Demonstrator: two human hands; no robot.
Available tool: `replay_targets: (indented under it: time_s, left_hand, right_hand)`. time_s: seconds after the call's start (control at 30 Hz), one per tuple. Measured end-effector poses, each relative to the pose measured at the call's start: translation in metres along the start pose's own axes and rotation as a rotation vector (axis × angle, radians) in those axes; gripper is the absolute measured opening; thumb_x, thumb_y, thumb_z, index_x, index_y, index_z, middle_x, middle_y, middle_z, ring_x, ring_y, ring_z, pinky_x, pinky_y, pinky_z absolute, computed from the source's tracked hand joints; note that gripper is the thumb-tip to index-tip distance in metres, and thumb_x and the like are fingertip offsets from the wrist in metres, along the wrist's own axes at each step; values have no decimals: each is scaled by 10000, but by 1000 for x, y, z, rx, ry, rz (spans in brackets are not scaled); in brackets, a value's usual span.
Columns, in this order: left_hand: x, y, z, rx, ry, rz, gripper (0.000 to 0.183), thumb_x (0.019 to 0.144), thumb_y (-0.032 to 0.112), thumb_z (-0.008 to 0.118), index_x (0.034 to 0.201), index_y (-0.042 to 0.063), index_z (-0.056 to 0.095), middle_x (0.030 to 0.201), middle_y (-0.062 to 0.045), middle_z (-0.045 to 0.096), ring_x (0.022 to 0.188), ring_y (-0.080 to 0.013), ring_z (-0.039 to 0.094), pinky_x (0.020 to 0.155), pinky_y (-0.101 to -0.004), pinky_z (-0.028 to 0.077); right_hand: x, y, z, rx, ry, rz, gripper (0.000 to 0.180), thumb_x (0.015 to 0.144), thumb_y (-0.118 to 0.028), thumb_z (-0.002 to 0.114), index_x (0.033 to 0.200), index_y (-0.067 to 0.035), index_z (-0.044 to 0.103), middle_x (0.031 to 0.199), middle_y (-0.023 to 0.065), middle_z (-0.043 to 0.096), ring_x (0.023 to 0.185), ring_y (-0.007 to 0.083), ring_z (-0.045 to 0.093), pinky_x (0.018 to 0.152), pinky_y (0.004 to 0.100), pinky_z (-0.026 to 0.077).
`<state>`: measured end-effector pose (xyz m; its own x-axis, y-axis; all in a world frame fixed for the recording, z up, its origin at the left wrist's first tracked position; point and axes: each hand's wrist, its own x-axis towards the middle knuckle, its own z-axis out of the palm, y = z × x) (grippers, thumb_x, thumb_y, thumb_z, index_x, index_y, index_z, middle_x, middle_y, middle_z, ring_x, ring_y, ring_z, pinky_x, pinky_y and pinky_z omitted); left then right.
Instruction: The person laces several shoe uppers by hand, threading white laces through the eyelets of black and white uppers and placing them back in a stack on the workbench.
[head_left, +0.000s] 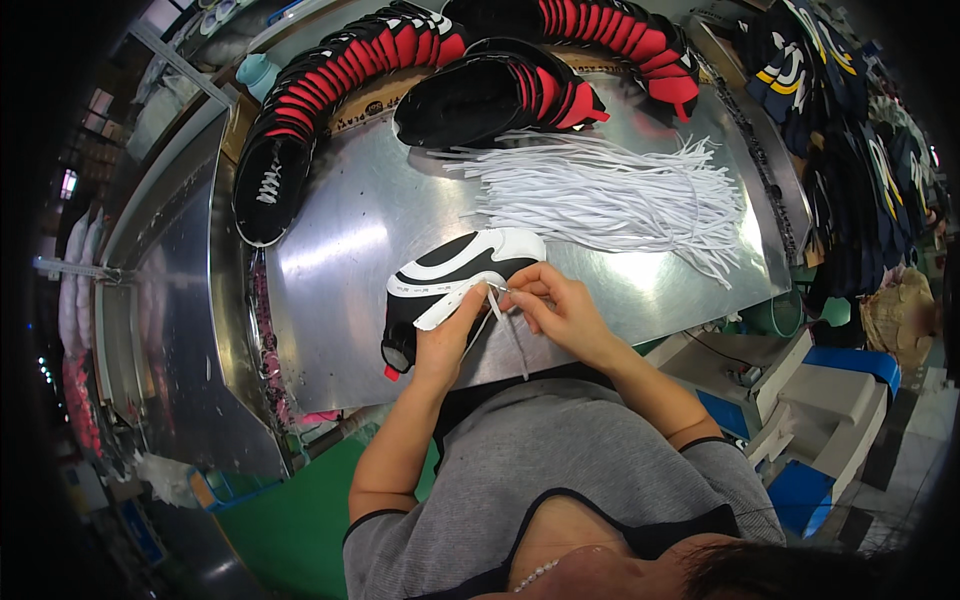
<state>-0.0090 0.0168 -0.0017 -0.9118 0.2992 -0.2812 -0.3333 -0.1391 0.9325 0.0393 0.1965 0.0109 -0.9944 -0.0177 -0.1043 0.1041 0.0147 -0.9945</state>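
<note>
A black shoe upper (444, 259) with white overlays and a red heel tab lies before me on the metal table. My left hand (448, 330) grips its eyelet edge, the thumb pressing near the front eyelets. Pinched between the fingertips of my right hand (556, 306) is the tip of a white shoelace (513, 337), close to those eyelets. From there the lace hangs down toward my lap. How far it passes through the eyelets is hidden by my fingers. Beyond the upper lies a bundle of loose white shoelaces (607, 199).
The sheet-metal table (337, 330) has a seam along its left side. A curved stack of black and red uppers (330, 86) spans the back left, with another stack (622, 34) at the back right. Nested uppers (472, 101) sit between. Navy uppers (847, 150) hang at right.
</note>
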Motion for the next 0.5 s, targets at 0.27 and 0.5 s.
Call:
replay_targets:
  time_s: [0.27, 0.5]
  left_hand:
    - [-14, -14, 4, 998, -77, 690, 250, 928, 64, 639, 1157, -33, 664, 1131, -95, 695, 1061, -194, 656, 916, -295, 499]
    - [-4, -39, -6, 609, 177, 36, 305, 908, 232, 709, 1062, -31, 712, 1042, -90, 722, 956, -155, 685, 826, -316, 531]
  right_hand:
    - [3, 21, -7, -229, 61, -34, 180, 968, -127, 562, 1084, 0, 505, 841, 103, 712, 760, 162, 688, 651, 302, 525]
    - [24, -7, 10, -650, 1, -120, 282, 914, -180, 586, 1123, -17, 491, 854, 234, 666, 817, 427, 651, 708, 499, 503]
